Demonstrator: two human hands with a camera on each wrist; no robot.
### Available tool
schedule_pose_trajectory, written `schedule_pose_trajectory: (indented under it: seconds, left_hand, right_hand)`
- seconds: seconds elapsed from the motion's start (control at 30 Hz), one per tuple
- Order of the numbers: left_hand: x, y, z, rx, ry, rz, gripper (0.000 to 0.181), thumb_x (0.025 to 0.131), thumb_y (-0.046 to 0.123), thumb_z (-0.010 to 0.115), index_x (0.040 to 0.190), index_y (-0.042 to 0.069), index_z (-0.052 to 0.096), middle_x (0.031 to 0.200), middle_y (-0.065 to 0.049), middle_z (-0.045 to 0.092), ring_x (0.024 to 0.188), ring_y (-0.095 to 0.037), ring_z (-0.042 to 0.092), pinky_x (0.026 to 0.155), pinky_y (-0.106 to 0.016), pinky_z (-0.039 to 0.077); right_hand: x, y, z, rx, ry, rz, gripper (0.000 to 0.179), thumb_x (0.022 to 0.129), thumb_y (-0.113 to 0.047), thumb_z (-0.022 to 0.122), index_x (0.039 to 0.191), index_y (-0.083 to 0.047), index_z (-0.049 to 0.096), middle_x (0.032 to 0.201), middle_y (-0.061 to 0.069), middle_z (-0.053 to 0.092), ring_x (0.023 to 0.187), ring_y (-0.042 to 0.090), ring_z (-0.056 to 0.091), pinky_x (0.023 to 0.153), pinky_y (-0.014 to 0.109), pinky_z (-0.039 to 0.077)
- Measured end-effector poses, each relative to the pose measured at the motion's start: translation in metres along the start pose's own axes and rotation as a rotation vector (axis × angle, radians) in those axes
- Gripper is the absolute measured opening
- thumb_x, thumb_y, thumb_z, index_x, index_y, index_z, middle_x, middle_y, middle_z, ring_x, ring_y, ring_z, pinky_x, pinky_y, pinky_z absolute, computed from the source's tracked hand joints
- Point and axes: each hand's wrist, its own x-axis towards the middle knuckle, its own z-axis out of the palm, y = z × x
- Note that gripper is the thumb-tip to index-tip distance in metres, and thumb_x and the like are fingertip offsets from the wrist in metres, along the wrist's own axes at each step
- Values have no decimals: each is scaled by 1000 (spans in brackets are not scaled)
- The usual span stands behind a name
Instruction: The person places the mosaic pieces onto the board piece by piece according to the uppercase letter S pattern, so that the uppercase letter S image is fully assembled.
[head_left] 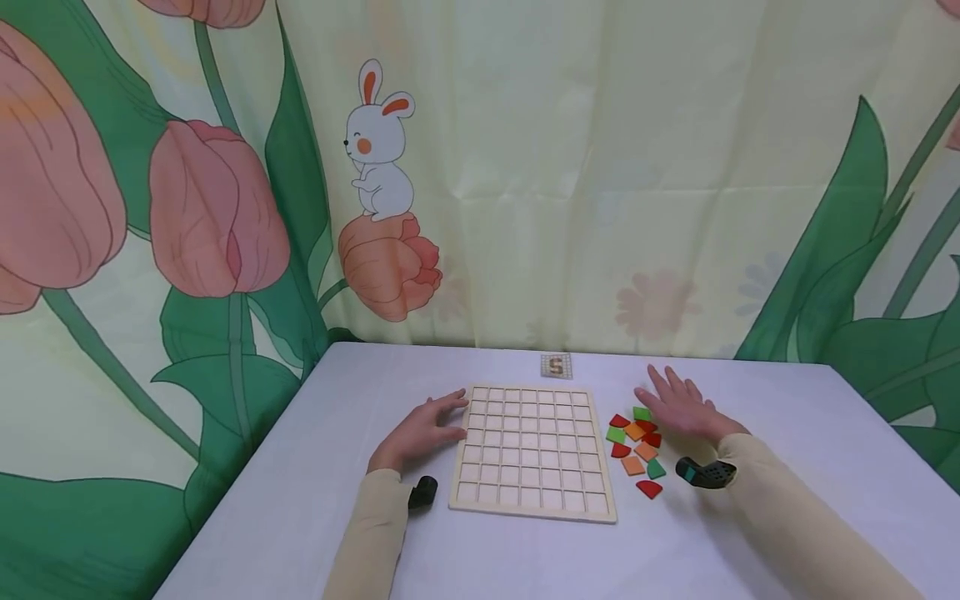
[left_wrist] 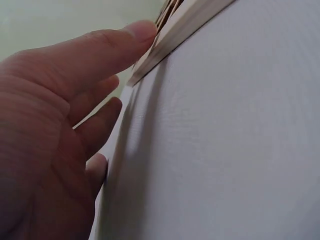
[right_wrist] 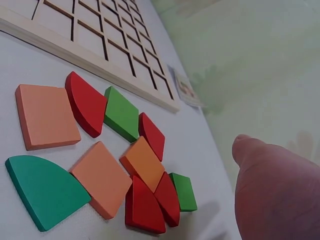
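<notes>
A wooden grid board (head_left: 532, 450) with rows of square cells lies on the white table. My left hand (head_left: 422, 429) is at the board's left edge, thumb and fingertips right at the rim, fingers loosely extended. In the left wrist view the thumb (left_wrist: 142, 31) overlaps the board's side. To the right of the board lies a loose group of wooden pieces: red quarter-rounds (right_wrist: 86, 104), green squares (right_wrist: 121, 114), orange squares (right_wrist: 48, 116) and a teal quarter-round (right_wrist: 46, 191). My right hand (head_left: 684, 408) hovers beside the far end of this group, fingers spread and holding nothing.
A small patterned card (head_left: 557, 366) lies behind the board near the table's back edge. Behind the white table (head_left: 300, 517) hangs a curtain (head_left: 525, 167) printed with tulips and a rabbit. Dark wrist cameras sit on both sleeves.
</notes>
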Motion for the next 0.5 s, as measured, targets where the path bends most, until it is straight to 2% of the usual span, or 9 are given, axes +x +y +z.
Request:
schedule_pose_trajectory:
  seconds: [0.17,0.37,0.5]
  left_hand:
    - [7,0,2,31,-15,38,48,90,24,71,134,9,60,150,-1,45,142,-19,35,121,-45,8]
    - [7,-3,0,45,-22,-1,43,88,26,74,127,10,65,146,3,50,140,-19,38,120,-41,14]
    - [4,-3,-1,27,-22,-16,44,87,26,75,127,10,65,146,4,49,141,-21,36,119,-41,21]
  right_hand:
    - [-2,3,-1,5,-21,8,88,99,-59,36,154,2,3,153,37,-7,132,66,-7,99,81,-4]
    - [-6,4,-1,13,-30,-14,86,99,-56,39,154,2,5,153,37,-5,133,64,-6,99,81,-2]
    - [-10,6,0,-19,6,-65,83,100,-52,43,153,4,12,153,39,2,135,63,0,101,80,4]
